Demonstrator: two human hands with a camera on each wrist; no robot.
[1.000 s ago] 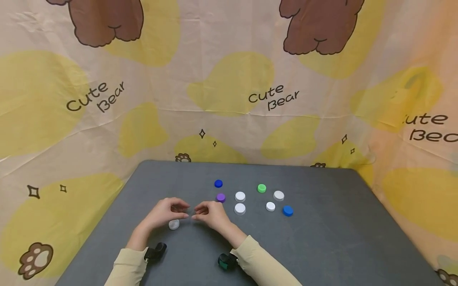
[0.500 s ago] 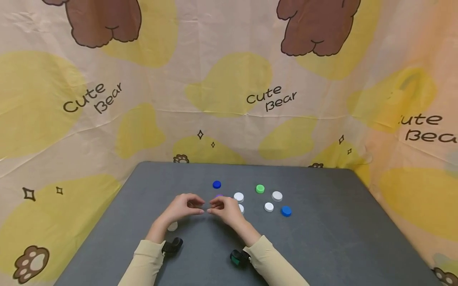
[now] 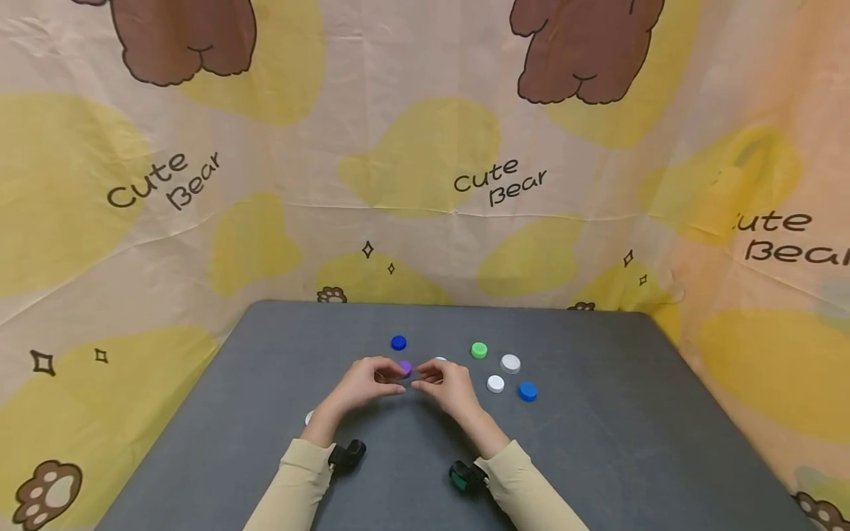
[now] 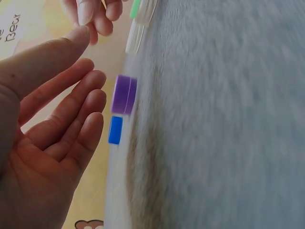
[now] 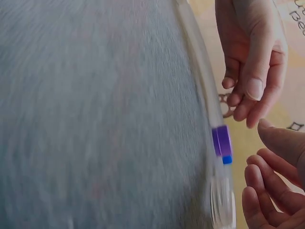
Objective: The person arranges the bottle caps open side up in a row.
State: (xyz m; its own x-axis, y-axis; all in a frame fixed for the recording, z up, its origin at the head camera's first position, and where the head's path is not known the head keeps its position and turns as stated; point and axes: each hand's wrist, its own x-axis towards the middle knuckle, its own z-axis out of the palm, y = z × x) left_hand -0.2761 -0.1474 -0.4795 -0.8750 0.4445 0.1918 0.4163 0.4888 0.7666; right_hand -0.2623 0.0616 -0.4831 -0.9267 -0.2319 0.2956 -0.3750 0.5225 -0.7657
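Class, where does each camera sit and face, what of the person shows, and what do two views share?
Head: on the head, facing forward and down at the table; left hand, right hand and sleeves show.
Left wrist: on that wrist, looking along the left hand; right hand shows too.
Right wrist: on that wrist, looking along the right hand; left hand shows too.
Wrist views share the purple cap.

We log a purple cap (image 3: 405,368) lying level, a line running round its side, partly screened by the fingertips of the left hand (image 3: 364,381). Taking it as centre in the head view, we place a dark blue cap (image 3: 398,343) near 12 o'clock; a white cap (image 3: 440,359), mostly covered by the right hand (image 3: 453,385), near 3; a pale disc (image 3: 308,418), largely hidden, at 8.
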